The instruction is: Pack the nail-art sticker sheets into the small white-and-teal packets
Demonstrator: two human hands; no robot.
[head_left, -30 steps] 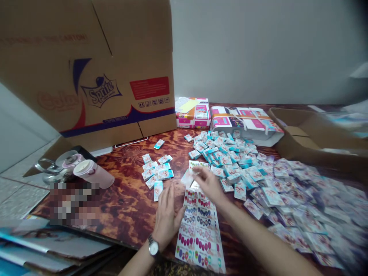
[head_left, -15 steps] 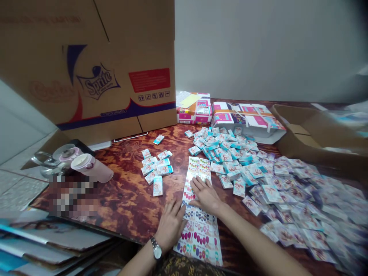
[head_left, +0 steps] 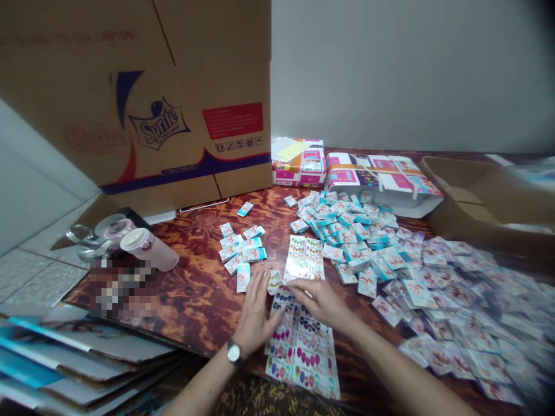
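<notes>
Wood-grain table (head_left: 191, 294), cards (head_left: 367, 284) around, L hand (head_left: 255, 312) & R hand (head_left: 318, 303) open flat on sheet (head_left: 301, 364)

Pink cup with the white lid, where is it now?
In the head view, the pink cup is on the left of the wood-patterned table, left of the small pile of cards, below the Sprite carton.

Soft, even indoor light fills the scene — the pale wall (head_left: 403, 75) is evenly lit, darkening only toward the far right corner. Shadows are faint, gathering beneath the hands (head_left: 255, 309). The glossy printed sheet (head_left: 303, 260) catches mild glare. Wide-angle distortion tilts the cardboard box (head_left: 130, 115) at the left edge, and the packets (head_left: 481, 341) at near right smear into blur — a pixelated patch (head_left: 119, 286) hides part of the tabletop (head_left: 195, 300).
</notes>
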